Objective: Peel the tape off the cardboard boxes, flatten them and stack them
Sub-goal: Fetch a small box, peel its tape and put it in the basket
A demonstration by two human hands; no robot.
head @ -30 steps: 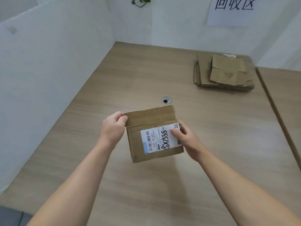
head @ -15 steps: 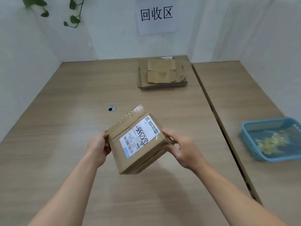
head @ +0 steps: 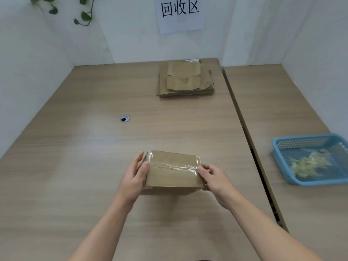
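The left hand [head: 134, 176] holds the left end of the box [head: 173, 176], fingers almost straight and thumb on top. The right hand [head: 214, 178] curls round the right end, thumb at the clear tape [head: 175, 166]. The box is over the table [head: 94, 166], well apart from the cardboard stack [head: 185, 80].

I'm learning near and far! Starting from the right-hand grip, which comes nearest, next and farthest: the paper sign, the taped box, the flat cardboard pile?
1. Taped box: held by the right-hand grip at the box's right end.
2. Flat cardboard pile: at the far end of the table.
3. Paper sign: up on the back wall, beyond the pile.
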